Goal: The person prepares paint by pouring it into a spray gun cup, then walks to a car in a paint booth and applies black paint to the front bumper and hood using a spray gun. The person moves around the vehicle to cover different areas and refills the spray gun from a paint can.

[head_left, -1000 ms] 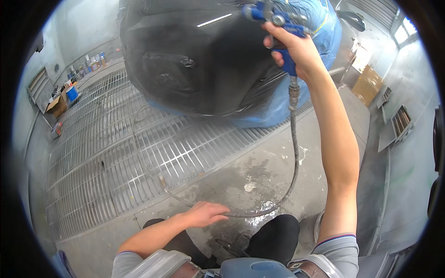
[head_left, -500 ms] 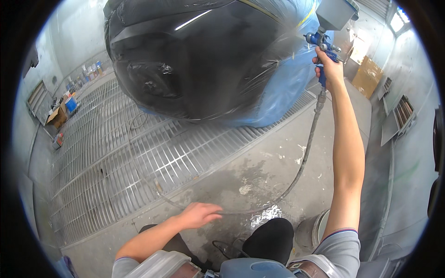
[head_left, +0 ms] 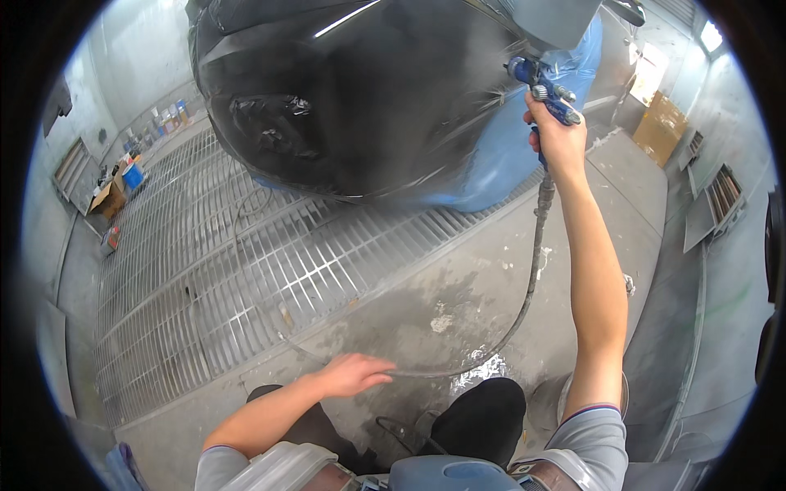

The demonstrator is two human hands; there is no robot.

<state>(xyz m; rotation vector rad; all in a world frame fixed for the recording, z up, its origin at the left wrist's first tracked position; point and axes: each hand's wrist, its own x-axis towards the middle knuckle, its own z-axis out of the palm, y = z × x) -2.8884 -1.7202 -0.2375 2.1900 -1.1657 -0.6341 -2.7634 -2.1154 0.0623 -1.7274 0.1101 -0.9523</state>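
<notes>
A blue metal spray gun [head_left: 540, 88] topped by a grey cup [head_left: 553, 20] was held out near a rounded black vehicle front [head_left: 385, 106], its nozzle turned to the left, toward the dark panel. The gun's handle was gripped by the right hand [head_left: 562, 139], the fingers wrapped around it and the arm stretched well forward. From the foot of the handle, a thin grey rubber hose [head_left: 530, 295] was hung in a long curve toward the left hand [head_left: 356, 375], which was held palm down, its fingers extended close together. The hose was partly covered by that hand; whether it was grasped or only touched could not be told. The vehicle's side beside the gun was draped in translucent blue plastic sheeting [head_left: 499, 168]. Beneath the vehicle, a silver metal floor grating [head_left: 205, 278] was bordered by stained grey concrete [head_left: 573, 245]. An open brown cardboard box [head_left: 106, 200] and a blue cylindrical can [head_left: 133, 176] were seen by the left wall, while a flat brown cardboard sheet [head_left: 660, 131] was stood at the far right.
</notes>
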